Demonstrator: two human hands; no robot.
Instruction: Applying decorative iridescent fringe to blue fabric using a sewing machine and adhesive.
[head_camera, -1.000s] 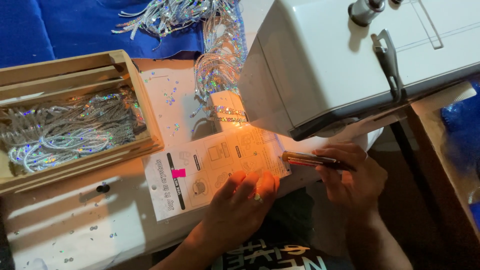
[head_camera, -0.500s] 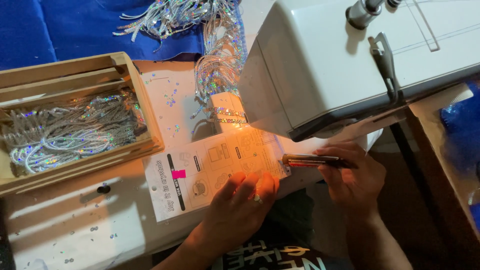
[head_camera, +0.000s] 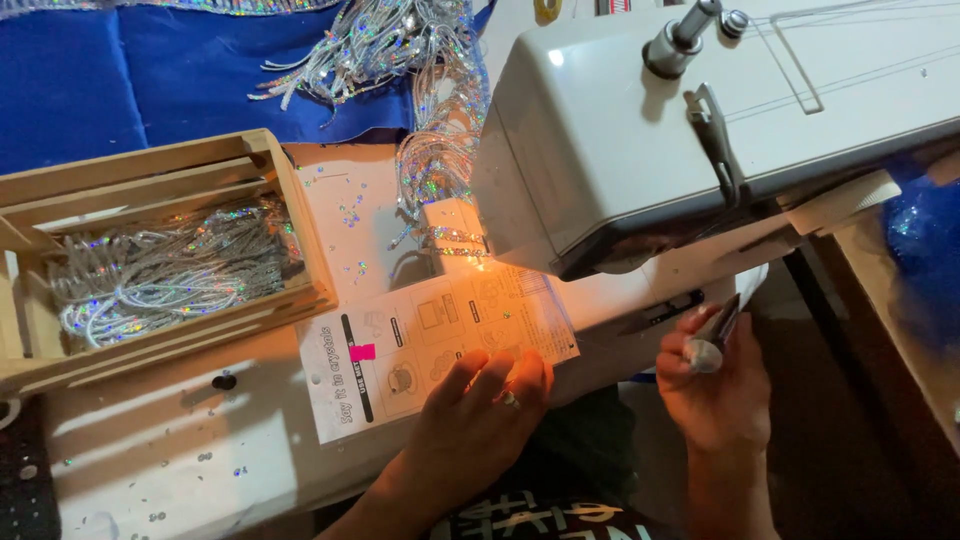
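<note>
The right hand (head_camera: 715, 385) has swung the dark pen-like tool (head_camera: 712, 335) from lying level to nearly upright, fingers wrapped round it, just off the tabletop (head_camera: 150, 460) edge. The left hand (head_camera: 480, 405) lies open and flat, pinning the printed instruction sheet (head_camera: 430, 345) below the sewing machine (head_camera: 700, 130). The wooden tray (head_camera: 150, 250) holds a heap of silvery sequin trim (head_camera: 160, 275).

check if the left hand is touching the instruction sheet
Touching: in the head view the left hand lies flat on the instruction sheet, its fingers overlapping the sheet's lower edge.
</note>
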